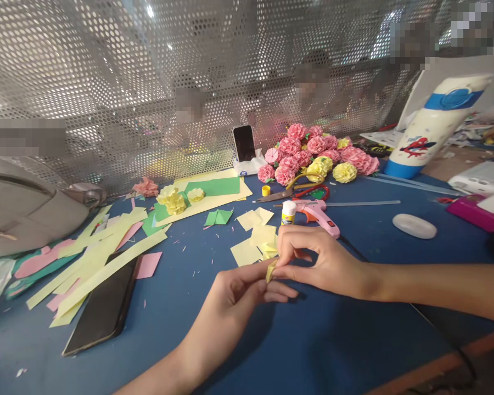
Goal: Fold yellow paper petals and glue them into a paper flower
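Observation:
A small folded piece of yellow paper (271, 271) is pinched between both hands over the blue table. My left hand (239, 293) grips its lower end between thumb and fingers. From the right, my right hand (313, 255) holds its upper edge with thumb and fingertips. Just behind the hands lie several yellow paper squares (247, 252), some creased. A glue stick (288, 213) stands upright beyond my right hand, its yellow cap (265, 191) lying apart. Close behind is a pink glue gun (323, 216).
Pink and yellow paper flowers (304, 151) are heaped at the back near scissors (280, 195) and a propped phone (244, 142). Paper strips (102, 263) overlap a black phone (102, 307) at left, beside a grey bag (28, 206). A bottle (434, 129) and white mouse (414, 226) stand right.

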Demonstrator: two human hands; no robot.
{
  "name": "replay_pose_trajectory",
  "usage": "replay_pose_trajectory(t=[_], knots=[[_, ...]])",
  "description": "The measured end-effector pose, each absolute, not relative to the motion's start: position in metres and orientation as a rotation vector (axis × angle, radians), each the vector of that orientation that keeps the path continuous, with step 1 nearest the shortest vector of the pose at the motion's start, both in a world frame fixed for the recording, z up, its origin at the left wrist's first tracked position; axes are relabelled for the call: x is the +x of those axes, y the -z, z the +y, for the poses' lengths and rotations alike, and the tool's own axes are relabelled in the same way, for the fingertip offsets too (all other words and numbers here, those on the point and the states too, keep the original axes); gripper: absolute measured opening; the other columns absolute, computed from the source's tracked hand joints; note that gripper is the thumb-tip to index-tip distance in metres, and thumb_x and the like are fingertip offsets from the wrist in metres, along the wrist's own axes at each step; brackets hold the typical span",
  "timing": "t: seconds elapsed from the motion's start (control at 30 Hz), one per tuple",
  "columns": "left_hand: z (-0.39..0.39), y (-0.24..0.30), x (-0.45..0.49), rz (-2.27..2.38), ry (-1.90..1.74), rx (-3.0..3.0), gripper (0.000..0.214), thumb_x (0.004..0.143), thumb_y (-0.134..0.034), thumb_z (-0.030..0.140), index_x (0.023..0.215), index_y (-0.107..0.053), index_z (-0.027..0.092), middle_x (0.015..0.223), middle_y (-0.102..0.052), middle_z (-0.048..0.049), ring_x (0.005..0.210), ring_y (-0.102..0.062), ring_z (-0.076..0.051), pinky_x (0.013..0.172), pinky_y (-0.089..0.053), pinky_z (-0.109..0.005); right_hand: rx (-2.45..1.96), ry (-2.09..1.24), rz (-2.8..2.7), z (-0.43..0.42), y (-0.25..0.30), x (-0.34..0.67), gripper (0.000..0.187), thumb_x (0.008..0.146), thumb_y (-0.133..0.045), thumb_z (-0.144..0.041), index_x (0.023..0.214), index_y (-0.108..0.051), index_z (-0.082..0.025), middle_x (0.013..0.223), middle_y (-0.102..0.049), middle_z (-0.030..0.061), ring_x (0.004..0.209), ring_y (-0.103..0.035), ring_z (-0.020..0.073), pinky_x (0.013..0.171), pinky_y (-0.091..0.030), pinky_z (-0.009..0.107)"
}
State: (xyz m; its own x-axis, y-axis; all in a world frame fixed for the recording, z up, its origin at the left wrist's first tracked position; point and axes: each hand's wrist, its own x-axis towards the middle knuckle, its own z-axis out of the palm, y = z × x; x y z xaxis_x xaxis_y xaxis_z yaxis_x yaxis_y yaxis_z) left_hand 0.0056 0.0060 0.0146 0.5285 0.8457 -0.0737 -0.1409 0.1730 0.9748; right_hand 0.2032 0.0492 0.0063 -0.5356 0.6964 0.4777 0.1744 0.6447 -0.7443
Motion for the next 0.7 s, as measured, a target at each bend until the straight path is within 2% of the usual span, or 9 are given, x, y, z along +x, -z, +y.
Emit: replay_pose_trajectory(t=[0.2, 0.33, 0.43, 0.5, 0.6, 0.7], knots=[[0.001, -0.016, 0.009, 0.793, -0.806, 1.290, 0.027, 0.090, -0.064, 0.021, 0.116, -0.071, 0.016, 0.093, -0.076, -0.0063, 0.089, -0.071, -0.018, 0.086, -0.054, -0.025, -0.576, -0.741, -2.079, 0.045, -0.007, 0.202, 0.022, 0.086, -0.068, -0.014, 0.072, -0.052, -0.017, 0.075, -0.050, -0.0026, 0.070, -0.048, 0.0095, 0.063, -0.038, 0.023], [0.001, -0.012, 0.010, 0.837, -0.859, 1.400, 0.021, 0.095, -0.058, 0.027, 0.103, -0.072, 0.013, 0.084, -0.077, -0.0068, 0.079, -0.071, -0.018, 0.079, -0.056, -0.026, -0.611, -0.758, -2.085, 0.042, -0.008, 0.202, 0.015, 0.087, -0.069, -0.016, 0.091, -0.054, -0.019, 0.082, -0.051, -0.0030, 0.070, -0.045, 0.0086, 0.061, -0.038, 0.020], [0.002, -0.003, 0.009, 0.817, -0.928, 1.418, 0.023, 0.099, -0.053, 0.027, 0.118, -0.057, 0.016, 0.088, -0.078, -0.0052, 0.082, -0.073, -0.017, 0.079, -0.057, -0.027, -0.638, -0.785, -2.100, 0.042, -0.006, 0.203, 0.020, 0.087, -0.070, -0.019, 0.098, -0.053, -0.019, 0.086, -0.052, -0.0025, 0.070, -0.044, 0.0088, 0.061, -0.038, 0.020], [0.002, 0.002, 0.007, 0.802, -0.957, 1.438, 0.024, 0.100, -0.050, 0.027, 0.122, -0.044, 0.020, 0.092, -0.078, -0.0042, 0.084, -0.074, -0.017, 0.080, -0.057, -0.028, -0.618, -0.781, -2.139, 0.043, -0.005, 0.204, 0.017, 0.089, -0.069, -0.023, 0.097, -0.055, -0.019, 0.087, -0.053, -0.0016, 0.071, -0.045, 0.0092, 0.064, -0.039, 0.020], [0.000, 0.007, 0.005, 0.860, -0.957, 1.573, 0.024, 0.101, -0.048, 0.025, 0.122, -0.037, 0.024, 0.092, -0.078, -0.0019, 0.086, -0.074, -0.015, 0.081, -0.057, -0.026, -0.596, -0.793, -2.192, 0.043, -0.006, 0.204, 0.007, 0.093, -0.063, -0.023, 0.093, -0.060, -0.017, 0.084, -0.056, -0.0011, 0.071, -0.047, 0.0090, 0.065, -0.039, 0.020], [-0.003, 0.010, 0.002, 0.911, -0.927, 1.875, 0.041, 0.101, -0.050, 0.026, 0.137, -0.031, 0.028, 0.094, -0.078, 0.0019, 0.090, -0.074, -0.013, 0.086, -0.055, -0.024, -0.679, -0.940, -2.214, 0.042, -0.014, 0.203, 0.007, 0.092, -0.062, -0.018, 0.085, -0.062, -0.016, 0.079, -0.058, -0.0016, 0.067, -0.048, 0.0084, 0.059, -0.037, 0.019]])
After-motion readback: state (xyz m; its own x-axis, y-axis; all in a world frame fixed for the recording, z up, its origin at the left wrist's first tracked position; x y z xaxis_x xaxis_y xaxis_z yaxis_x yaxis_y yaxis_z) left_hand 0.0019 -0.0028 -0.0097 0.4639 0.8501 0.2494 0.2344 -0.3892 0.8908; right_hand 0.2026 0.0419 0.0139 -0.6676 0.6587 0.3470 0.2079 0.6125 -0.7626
